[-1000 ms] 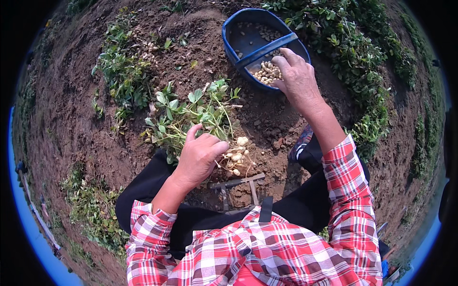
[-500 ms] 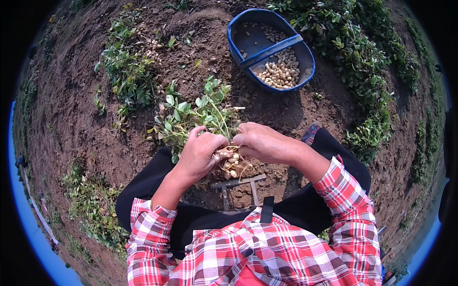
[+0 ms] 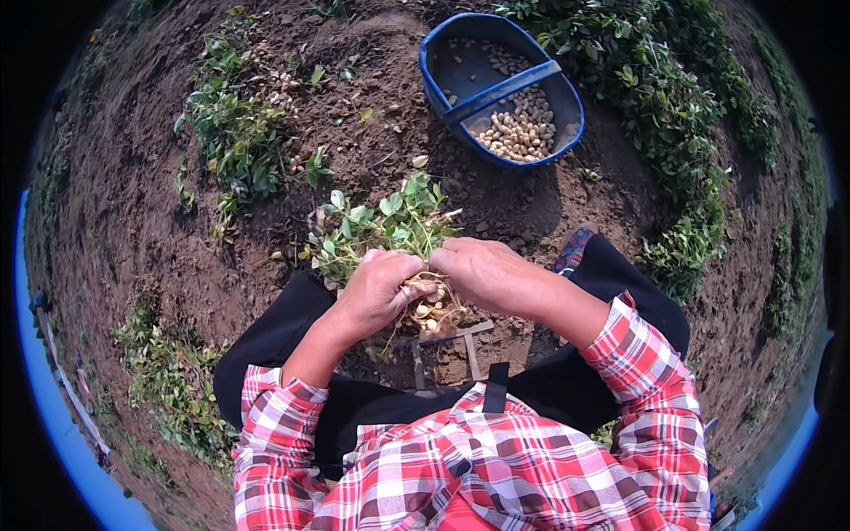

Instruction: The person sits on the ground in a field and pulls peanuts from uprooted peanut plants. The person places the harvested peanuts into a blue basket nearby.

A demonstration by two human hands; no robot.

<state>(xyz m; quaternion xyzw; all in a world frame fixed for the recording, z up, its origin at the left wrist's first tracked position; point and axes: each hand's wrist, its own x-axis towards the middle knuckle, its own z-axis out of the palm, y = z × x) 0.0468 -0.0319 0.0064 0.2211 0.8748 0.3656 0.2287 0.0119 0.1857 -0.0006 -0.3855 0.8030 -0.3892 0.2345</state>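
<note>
Bare brown soil carries nearly everything we see. Toward its left edge, low down, we note a heap of leafy plants, some leaves yellowing. Farther out and a little to the right lies a second green clump, pale pods scattered along its right side. Next comes the person's left knee, in black trousers.

Left hand: grip closed around the root end of a peanut plant, which lies between the knees, leaves pointing away from the wearer. Pale hanging pods and thin roots show below the fingers. Under them we see a small wooden frame, partly hidden.

Right hand: against the left hand, at the same root end, fingers bent inward. We cannot tell whether this grip is pinching anything; the fingertips are hidden.

Beyond the hands stands a blue tub with a bar across it. Loose pods gather mostly toward its near right edge, with a thinner scatter along its far edge. A patterned shoe shows beside the right knee. Toward the soil's right edge, we have a dense green row.
</note>
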